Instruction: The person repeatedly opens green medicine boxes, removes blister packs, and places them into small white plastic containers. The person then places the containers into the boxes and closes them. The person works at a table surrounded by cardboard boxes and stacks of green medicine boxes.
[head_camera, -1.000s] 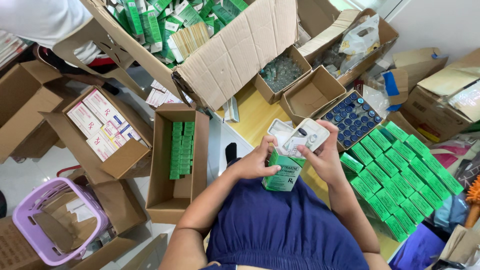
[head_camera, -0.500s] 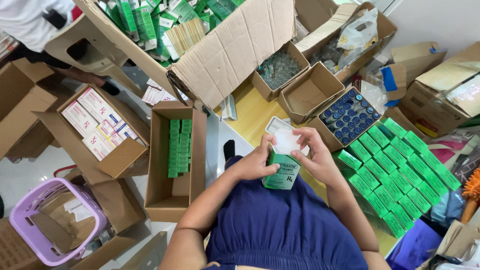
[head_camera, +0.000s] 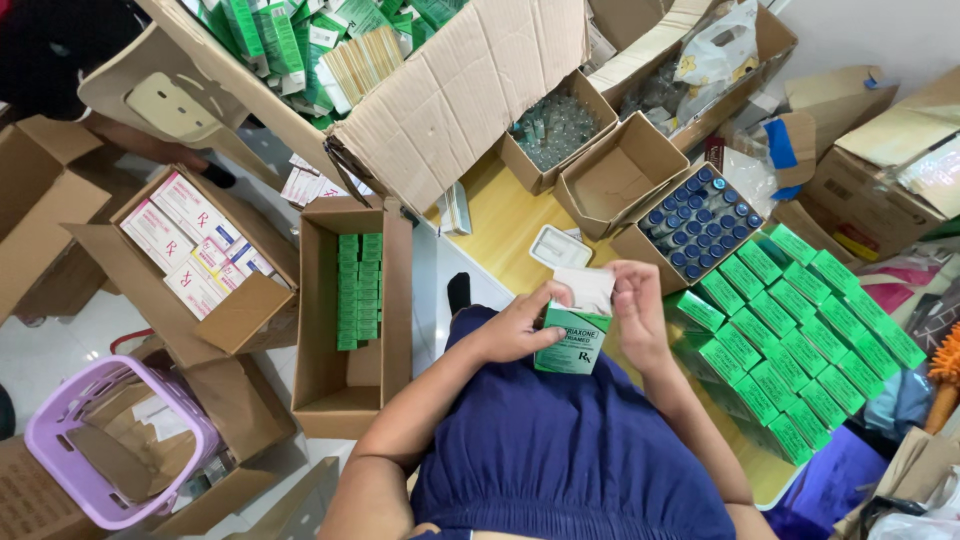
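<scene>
I see both hands working one small green carton (head_camera: 572, 345) at frame centre, held over the lap in the blue dress (head_camera: 560, 450). Left hand (head_camera: 515, 325) wraps the carton's left side, fingers curled and closed on it, thumb near the top edge. Right hand (head_camera: 638, 310) sits at the carton's upper right, fingertips pinching the white folded leaflet (head_camera: 588, 288) that sticks up out of the open top. Carton is upright, slightly tilted, its printed face toward the camera.

At 3 o'clock from the hands, rows of matching green cartons (head_camera: 800, 330) lie packed side by side on the yellow tabletop (head_camera: 510, 235), running toward 4 o'clock. At 1 o'clock, an open cardboard box of blue-capped vials (head_camera: 695, 218), just beside the green rows. At 12 o'clock, a small white tray (head_camera: 558, 246) on the tabletop, and above it an empty open cardboard box (head_camera: 620, 175) and a box of clear vials (head_camera: 555, 130).

At 9 o'clock, on the floor, a tall open cardboard box (head_camera: 345, 400) with green cartons stacked in its upper half. Farther out at 10 o'clock, a box of white-and-pink packs (head_camera: 190, 240). At 8 o'clock, a purple plastic basket (head_camera: 60, 440). At 11 o'clock, a large open box of loose green cartons (head_camera: 300, 45), its flap hanging toward the tabletop.
</scene>
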